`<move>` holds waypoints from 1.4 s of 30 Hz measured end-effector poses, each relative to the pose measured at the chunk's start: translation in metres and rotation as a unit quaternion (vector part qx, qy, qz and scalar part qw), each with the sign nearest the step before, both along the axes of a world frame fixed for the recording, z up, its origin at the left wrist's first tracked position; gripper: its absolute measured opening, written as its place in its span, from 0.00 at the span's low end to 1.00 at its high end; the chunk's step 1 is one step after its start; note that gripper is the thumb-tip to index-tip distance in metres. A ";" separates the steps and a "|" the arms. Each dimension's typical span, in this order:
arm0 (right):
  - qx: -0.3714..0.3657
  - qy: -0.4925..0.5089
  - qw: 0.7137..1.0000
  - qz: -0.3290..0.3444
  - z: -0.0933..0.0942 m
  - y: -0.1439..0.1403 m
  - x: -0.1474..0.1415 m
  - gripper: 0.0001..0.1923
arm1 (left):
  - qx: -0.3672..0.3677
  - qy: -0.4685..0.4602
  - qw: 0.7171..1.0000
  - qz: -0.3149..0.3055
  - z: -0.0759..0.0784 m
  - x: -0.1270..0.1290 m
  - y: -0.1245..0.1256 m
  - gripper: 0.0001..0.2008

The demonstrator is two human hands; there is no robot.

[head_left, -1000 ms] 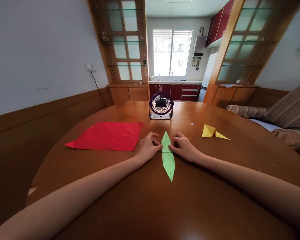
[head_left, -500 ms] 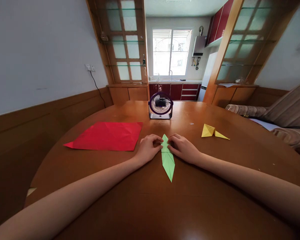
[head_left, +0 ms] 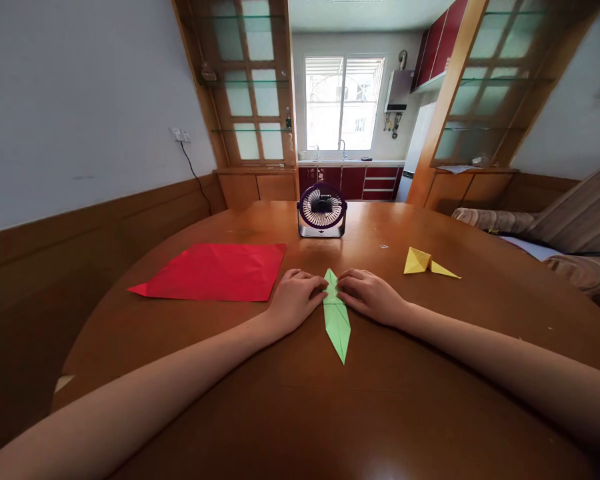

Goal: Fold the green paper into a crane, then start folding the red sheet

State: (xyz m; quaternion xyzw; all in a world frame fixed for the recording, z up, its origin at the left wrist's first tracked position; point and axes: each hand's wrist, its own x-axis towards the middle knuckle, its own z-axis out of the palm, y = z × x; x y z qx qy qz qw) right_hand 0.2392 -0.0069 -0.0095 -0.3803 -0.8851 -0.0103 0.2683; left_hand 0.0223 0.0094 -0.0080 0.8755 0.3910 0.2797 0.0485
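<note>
The green folded paper [head_left: 336, 319] lies flat on the tabletop [head_left: 390, 400], directly in front of the person and midway between both forearms. It is a long, narrow diamond with two sharp tips, one pointing toward the person and one pointing away. A crease runs along its length, and flap edges cross it near the upper half. The paper is thin and matte, with crisp fold lines.

The left hand [head_left: 296, 298] rests on the tabletop at the left edge of the upper half, fingertips pressed against the paper. The right hand [head_left: 373, 296] mirrors it on the right edge. Neither hand lifts the paper. Each grip is loosely curled, with the fingers bearing down on the flaps from both sides, which appears to hold the layers flat and aligned on the centre crease. Whether any fingertip pinches a flap cannot be told from this view.

The tabletop is rounded, brown wood with a glossy finish, a hard backing suited to pressing creases.

To the left lies a red paper sheet [head_left: 215, 271], large, unfolded and marked by creases. To the right, well apart, lies a yellow folded paper [head_left: 424, 262], pointed and partly raised. Beyond the green paper stands a small desk fan [head_left: 322, 211], round-grilled and dark-framed.
</note>
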 end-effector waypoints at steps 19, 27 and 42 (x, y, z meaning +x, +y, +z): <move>0.004 -0.015 0.998 0.056 0.001 0.003 0.015 0.11 | -0.013 0.028 0.999 0.007 0.004 -0.004 0.000 0.08; 0.004 -0.015 0.999 0.049 0.003 0.003 0.011 0.12 | 0.002 0.033 0.999 0.016 0.004 -0.001 0.000 0.12; 0.034 -0.056 0.997 0.027 0.002 0.003 0.007 0.12 | -0.052 0.005 0.998 0.040 0.004 0.002 -0.003 0.15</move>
